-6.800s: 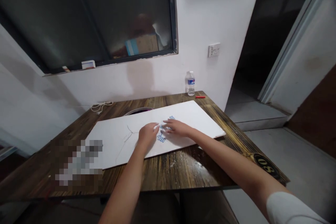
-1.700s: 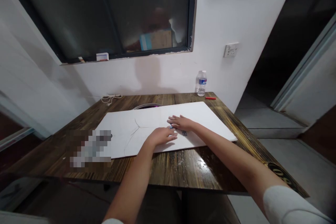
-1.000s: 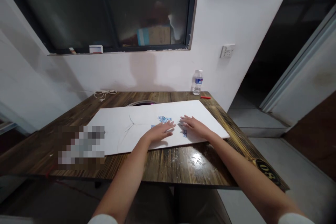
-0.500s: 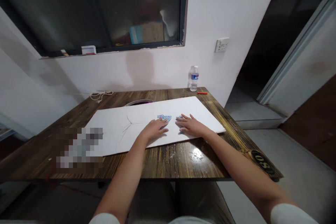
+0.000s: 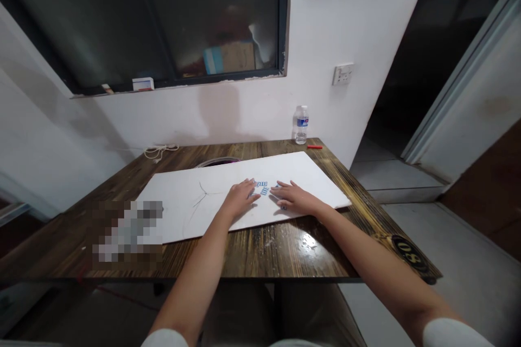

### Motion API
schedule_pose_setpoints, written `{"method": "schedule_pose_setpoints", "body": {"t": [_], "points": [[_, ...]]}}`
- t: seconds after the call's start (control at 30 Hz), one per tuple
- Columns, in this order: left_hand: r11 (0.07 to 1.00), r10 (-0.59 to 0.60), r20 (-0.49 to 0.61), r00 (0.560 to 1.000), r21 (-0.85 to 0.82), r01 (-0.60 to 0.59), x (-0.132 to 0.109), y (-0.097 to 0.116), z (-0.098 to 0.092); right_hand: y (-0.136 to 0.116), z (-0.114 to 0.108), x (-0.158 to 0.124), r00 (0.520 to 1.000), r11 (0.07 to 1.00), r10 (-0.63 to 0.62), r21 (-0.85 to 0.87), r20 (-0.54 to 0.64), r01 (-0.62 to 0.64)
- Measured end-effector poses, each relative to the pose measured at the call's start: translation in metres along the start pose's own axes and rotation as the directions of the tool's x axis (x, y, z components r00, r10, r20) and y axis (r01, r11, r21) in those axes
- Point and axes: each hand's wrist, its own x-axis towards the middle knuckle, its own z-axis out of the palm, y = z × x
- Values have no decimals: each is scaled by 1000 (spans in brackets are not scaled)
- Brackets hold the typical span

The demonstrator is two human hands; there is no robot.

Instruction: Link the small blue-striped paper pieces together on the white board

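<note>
Both hands rest palm down on a large white board (image 5: 309, 173), fingers spread and holding nothing. The left hand (image 5: 242, 199) and right hand (image 5: 295, 199) sit close together, with a small cluster of small blue-and-white pieces (image 5: 262, 187) between their fingertips; a few more pieces lie just below the right fingers. Thin pencil lines (image 5: 201, 198) branch across the board's left half. The board lies on a dark wooden counter (image 5: 285, 252). At the counter's far edge, against the wall, stand a plastic water bottle (image 5: 301, 124) and a small red stick (image 5: 315, 147). A white cord (image 5: 160, 152) lies at the far left corner.
</note>
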Motion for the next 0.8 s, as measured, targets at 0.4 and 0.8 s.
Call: {"method": "schedule_pose_setpoints", "body": {"t": [0.4,0.8], "points": [[954,-247,-50,968,165,252,1,-9,15,5,-2,-2,972,965,208,-139,-111,-222],[991,-86,-35,996,96,89,3,3,1,13,3,-2,960,943,270,-179,-78,-280]]}}
